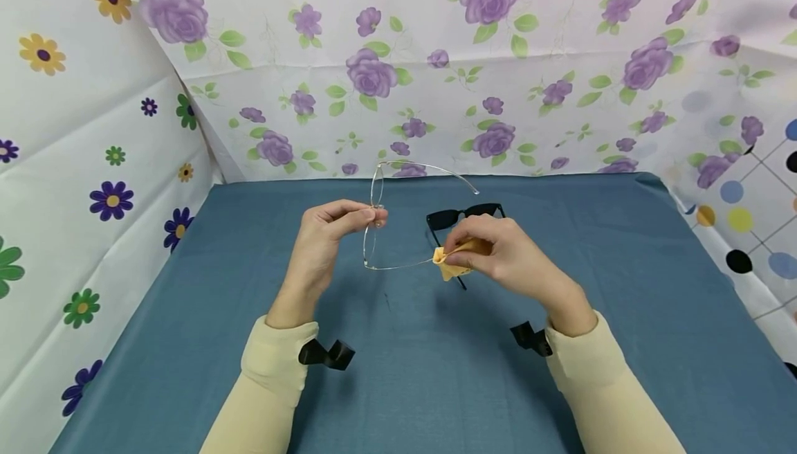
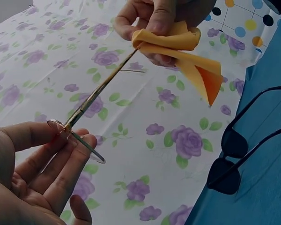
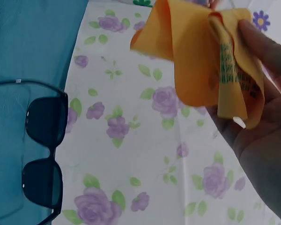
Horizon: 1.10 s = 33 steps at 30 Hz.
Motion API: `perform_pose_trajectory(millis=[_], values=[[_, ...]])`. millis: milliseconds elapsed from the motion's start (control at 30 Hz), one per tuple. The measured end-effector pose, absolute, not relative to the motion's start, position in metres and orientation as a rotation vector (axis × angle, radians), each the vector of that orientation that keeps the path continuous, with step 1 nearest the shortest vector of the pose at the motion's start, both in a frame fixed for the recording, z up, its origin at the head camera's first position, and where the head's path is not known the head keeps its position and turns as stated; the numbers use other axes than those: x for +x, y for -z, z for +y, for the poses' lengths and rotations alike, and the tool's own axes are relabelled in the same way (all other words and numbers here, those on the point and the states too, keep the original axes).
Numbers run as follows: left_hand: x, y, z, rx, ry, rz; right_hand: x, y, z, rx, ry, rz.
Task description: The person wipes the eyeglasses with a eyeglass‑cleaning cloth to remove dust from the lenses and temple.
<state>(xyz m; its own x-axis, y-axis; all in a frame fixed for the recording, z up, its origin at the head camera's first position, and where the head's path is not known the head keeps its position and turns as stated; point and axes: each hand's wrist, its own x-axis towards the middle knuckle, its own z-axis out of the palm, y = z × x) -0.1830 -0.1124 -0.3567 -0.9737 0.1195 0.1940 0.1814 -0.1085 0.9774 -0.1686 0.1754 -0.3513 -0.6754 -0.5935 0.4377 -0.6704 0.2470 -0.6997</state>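
Note:
My left hand pinches thin wire-rimmed eyeglasses near the bridge, holding them up off the table with the temples stretched to the right. In my right hand is a yellow cleaning cloth, folded around the end of the nearer temple. Dark printing shows on the cloth in the right wrist view. The far temple sticks out free. Beyond my right hand, black sunglasses lie on the table, partly hidden by that hand; their dark lenses appear at the right of the left wrist view.
A blue-green cloth covers the table. Behind it hangs a white sheet with purple flowers. Other patterned sheets border the left and right sides. Black straps hang at both cuffs.

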Motion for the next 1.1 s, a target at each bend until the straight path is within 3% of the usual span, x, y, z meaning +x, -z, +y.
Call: perform_pose_trajectory(millis=[367, 1100], values=[[-0.180, 0.364, -0.097, -0.266, 2.269, -1.973, -0.158, 0.361, 0.136, 1.236, -0.864, -2.375], [-0.177, 0.373, -0.076, -0.325, 2.180, -1.841, -0.153, 0.386, 0.107, 1.095, -0.942, -2.187]])
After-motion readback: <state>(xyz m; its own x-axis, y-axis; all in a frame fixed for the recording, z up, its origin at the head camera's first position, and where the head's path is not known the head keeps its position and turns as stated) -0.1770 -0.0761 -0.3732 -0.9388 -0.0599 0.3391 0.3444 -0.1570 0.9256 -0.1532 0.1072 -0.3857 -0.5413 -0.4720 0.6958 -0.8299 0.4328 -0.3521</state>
